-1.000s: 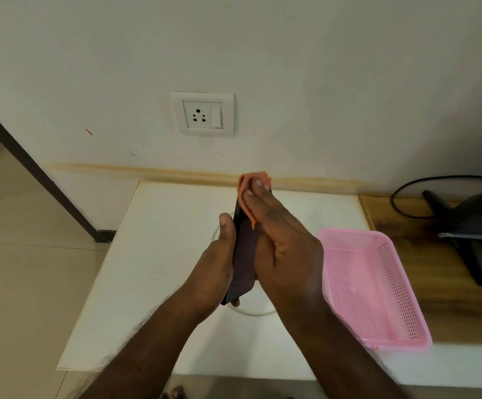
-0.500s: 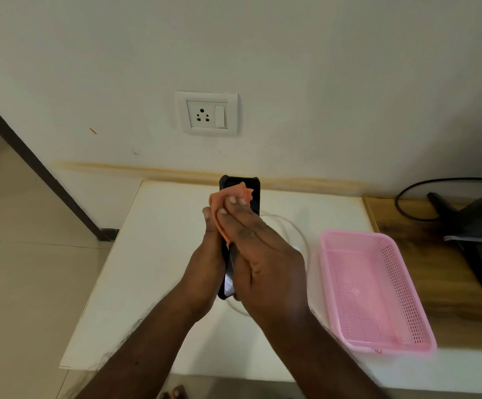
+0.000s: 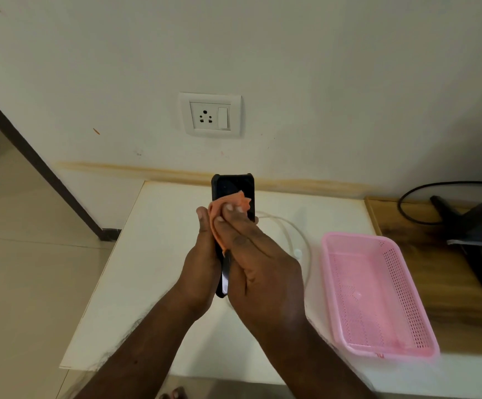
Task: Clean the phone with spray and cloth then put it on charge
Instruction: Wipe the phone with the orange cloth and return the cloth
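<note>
A black phone stands upright above the white table, its top end showing above my fingers. My left hand grips it from the left side and behind. My right hand lies flat against the phone's face and presses an orange cloth onto it. Most of the cloth is hidden under my right fingers. A thin white cable loops on the table behind my hands. No spray bottle is in view.
A white wall socket with switch sits on the wall above the table. A pink perforated basket lies at the right of the table. Further right, a wooden surface carries a black stand and black cord.
The phone has turned from edge-on to face me and more of its top shows. My right hand with the cloth has slid down the phone toward me.
</note>
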Available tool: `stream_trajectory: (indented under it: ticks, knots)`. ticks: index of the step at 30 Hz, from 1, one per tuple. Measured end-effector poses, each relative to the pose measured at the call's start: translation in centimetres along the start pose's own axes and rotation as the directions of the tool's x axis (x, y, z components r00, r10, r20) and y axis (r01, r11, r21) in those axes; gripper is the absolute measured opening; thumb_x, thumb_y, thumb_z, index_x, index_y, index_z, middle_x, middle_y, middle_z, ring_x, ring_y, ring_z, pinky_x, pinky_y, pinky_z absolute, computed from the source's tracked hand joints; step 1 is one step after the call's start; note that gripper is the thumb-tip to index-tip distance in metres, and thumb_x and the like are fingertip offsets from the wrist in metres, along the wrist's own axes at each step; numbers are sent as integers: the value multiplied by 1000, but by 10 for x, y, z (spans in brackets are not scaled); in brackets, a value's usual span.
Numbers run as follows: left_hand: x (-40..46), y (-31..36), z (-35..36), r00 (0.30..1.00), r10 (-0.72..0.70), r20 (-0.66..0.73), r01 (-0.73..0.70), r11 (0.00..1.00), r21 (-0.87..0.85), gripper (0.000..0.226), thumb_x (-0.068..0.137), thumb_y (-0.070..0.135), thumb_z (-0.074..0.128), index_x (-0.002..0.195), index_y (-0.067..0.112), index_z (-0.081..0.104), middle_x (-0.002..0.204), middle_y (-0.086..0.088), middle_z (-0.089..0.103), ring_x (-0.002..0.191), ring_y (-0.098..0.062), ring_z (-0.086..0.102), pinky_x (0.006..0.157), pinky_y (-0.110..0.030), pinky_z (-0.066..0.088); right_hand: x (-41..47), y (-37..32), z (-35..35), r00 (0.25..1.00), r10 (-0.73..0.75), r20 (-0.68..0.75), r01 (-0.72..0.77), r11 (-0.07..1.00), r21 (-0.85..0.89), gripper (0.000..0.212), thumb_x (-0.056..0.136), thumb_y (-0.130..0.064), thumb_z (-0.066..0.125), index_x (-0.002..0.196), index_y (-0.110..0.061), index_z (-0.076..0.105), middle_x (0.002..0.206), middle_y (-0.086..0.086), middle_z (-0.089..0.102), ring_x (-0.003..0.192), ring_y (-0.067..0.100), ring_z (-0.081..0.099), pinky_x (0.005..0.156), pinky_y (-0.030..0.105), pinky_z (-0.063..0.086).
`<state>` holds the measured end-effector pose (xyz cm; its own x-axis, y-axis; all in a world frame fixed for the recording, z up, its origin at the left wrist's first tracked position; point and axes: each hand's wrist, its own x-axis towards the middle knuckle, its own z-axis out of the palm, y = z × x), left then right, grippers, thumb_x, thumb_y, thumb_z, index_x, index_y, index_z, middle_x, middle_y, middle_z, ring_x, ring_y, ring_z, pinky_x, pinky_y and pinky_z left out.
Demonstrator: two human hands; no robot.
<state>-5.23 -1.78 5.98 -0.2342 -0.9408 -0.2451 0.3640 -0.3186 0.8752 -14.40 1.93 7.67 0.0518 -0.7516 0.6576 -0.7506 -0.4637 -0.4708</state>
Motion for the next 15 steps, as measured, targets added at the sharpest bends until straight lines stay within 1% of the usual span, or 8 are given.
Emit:
stream_trajectory:
  ticks: [2,4,6,7,9,10,13,15]
  knots:
    - [0,-3,1,1000,7,-8,-7,999,54,59,91,64,24,107,41,76,122,2,74,118,-18,67,104,-36,51,3,-3,0,999,-13,-32,15,999,38,46,106,-19,30,119,2,68,126,14,66,119,24,62,97,36,49]
    - [-1,-3,3,999,-7,48,1,994,111,65,78,77,27,109,44,74,115,2,77,109,-19,71,106,-47,47,5,7,-3,995,59,-77,-58,998,9,34,94,-6,47,119,1,68,126,12,66,118,22,62,96,33,50]
    - [-3,-1,4,996,-36,82,21,985,172,69,65,85,23,90,51,78,91,4,80,83,-22,76,84,-49,56,5,20,-11,989,140,-51,-141,990,-5,41,88,0,56,127,-9,65,133,3,62,124,13,57,101,22,46]
    - [-4,0,3,996,-42,85,26,984,179,68,64,86,22,84,52,78,85,5,80,74,-21,76,72,-44,59,5,25,-12,986,163,-36,-163,987,1,43,88,0,56,129,-13,63,135,-1,60,125,10,55,101,20,44]
    - [-3,1,1,997,-31,77,21,991,129,68,68,83,24,88,48,79,85,3,80,72,-18,77,57,-34,61,0,30,-12,981,190,-24,-190,982,22,42,90,-1,57,130,-13,62,135,-2,60,126,9,54,102,24,46]
    - [-1,2,0,998,-20,67,14,997,81,69,70,81,27,94,44,80,91,1,80,77,-18,78,56,-31,60,-1,27,-9,982,190,-16,-189,981,33,42,91,-1,58,130,-13,62,135,-1,60,126,10,55,101,27,49]
    - [3,5,-3,999,29,13,-29,999,-21,66,75,77,32,99,40,80,110,-1,78,104,-20,74,74,-27,60,-3,13,-4,992,120,28,-119,992,-35,40,91,-10,49,127,-12,66,133,1,62,124,13,57,94,30,54]
    - [4,4,-5,999,37,3,-36,998,-45,67,80,77,30,101,38,80,116,-4,76,114,-26,70,91,-37,58,-4,3,0,997,31,76,-27,998,-52,44,89,-16,42,125,-8,66,130,5,64,122,17,59,94,36,54]
